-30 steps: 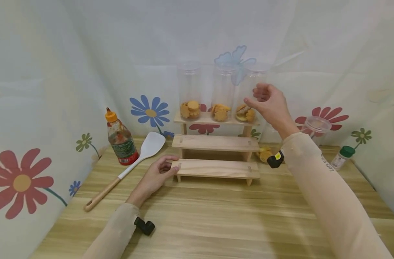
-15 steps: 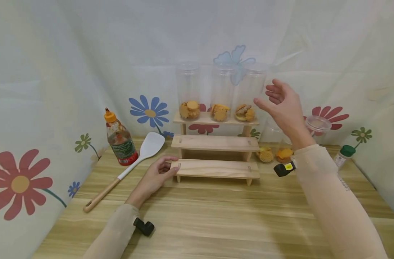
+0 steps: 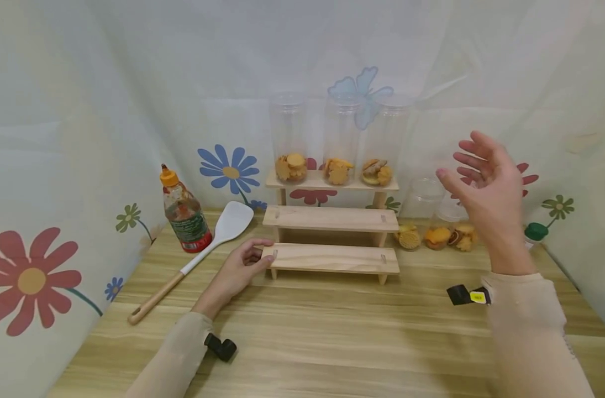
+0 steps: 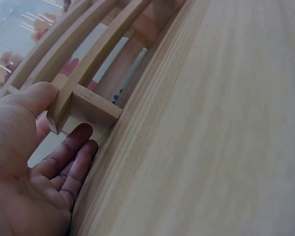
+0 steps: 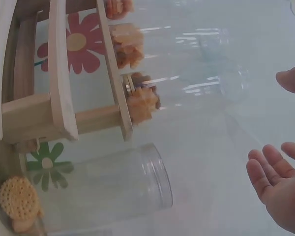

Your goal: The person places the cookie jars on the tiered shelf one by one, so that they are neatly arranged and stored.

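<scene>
A three-step wooden display rack (image 3: 330, 220) stands at the middle of the table. My left hand (image 3: 237, 271) holds the left end of its lowest board, thumb on the board. In the left wrist view, the fingers (image 4: 73, 162) curl beside the end leg. Three tall clear jars with cookies line the top step: a left jar (image 3: 290, 138), a middle jar (image 3: 341, 141) and a right jar (image 3: 385, 141). My right hand (image 3: 496, 188) is raised to the right of the rack with nothing in it, thumb and fingers spread apart.
Behind and below my right hand, more clear cookie jars (image 3: 424, 213) stand right of the rack. A green-capped bottle (image 3: 536, 232) is at far right. Left of the rack are a sauce bottle (image 3: 185, 215) and a white spatula (image 3: 198, 260) with a wooden handle. A flowered cloth hangs behind.
My right hand has moved away from the right jar on the top step, out to the right, its fingers spreading wider. My left hand has stayed at the lowest board.
</scene>
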### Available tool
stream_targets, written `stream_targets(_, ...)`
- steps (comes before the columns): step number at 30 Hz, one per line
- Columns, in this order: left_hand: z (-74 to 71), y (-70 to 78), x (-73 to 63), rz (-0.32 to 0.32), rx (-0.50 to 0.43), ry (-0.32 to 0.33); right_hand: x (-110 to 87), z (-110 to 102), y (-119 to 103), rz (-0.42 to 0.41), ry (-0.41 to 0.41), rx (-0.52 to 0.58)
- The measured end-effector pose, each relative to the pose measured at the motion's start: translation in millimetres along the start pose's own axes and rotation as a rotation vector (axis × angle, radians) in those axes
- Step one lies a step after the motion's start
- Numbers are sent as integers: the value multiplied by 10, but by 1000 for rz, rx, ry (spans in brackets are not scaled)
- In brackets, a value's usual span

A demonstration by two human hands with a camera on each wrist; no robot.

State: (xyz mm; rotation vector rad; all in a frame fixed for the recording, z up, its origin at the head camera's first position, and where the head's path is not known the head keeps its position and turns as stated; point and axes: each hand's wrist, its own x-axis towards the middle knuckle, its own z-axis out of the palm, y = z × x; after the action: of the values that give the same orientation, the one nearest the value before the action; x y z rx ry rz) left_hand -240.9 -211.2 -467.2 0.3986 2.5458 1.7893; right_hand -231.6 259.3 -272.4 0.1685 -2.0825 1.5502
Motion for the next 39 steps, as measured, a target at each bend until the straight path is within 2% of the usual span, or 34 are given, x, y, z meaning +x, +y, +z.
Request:
stream_targets(5, -8, -4, 2, -8, 2, -4, -121, -172, 84, -14, 94, 207)
stream_targets(8, -11, -15, 1, -6, 3, -8, -166, -262, 139, -7, 135, 272)
stream_targets(11, -8, -13, -3, -2, 1, -11, -200, -342, 193, 19, 170, 230)
stream_targets(17, -10, -18, -1, 6, -2, -3, -201, -468, 265, 63, 227, 24)
stream_targets(19, -14, -21, 1, 6, -3, -1, -186, -500, 290, 81, 241, -11)
stream_targets(22, -15, -21, 6, 5, -2, 0, -179, -562, 370, 122, 241, -65)
stream_targets(26, -12, -18, 6, 10, -1, -4, -171, -650, 531, 215, 205, -128)
stream_targets(32, -1, -32, 7, 8, 4, -4, -135, -700, 866, 329, 163, -155)
stream_targets(39, -5, -37, 14, 4, 9, 3, -102, -678, 1195, 356, 150, -137)
